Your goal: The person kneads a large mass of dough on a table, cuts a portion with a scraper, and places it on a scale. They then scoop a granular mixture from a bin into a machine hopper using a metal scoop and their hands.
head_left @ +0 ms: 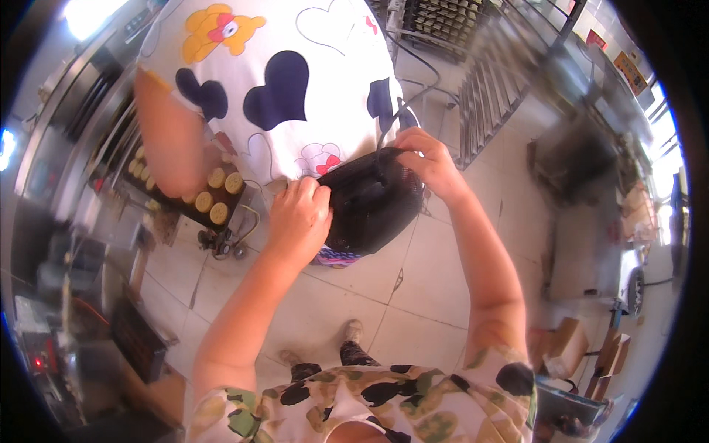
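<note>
L hand, R hand on blk bag, tray w/ rnd pastries nearby.

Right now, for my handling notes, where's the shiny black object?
The shiny black object is near the head view's centre, between the left hand and right hand, beside the heart-print garment.

Counts: left hand, 1; right hand, 1; glossy black item, 1; co-worker, 1; shoes, 2; round pastries, at least 6.
</note>
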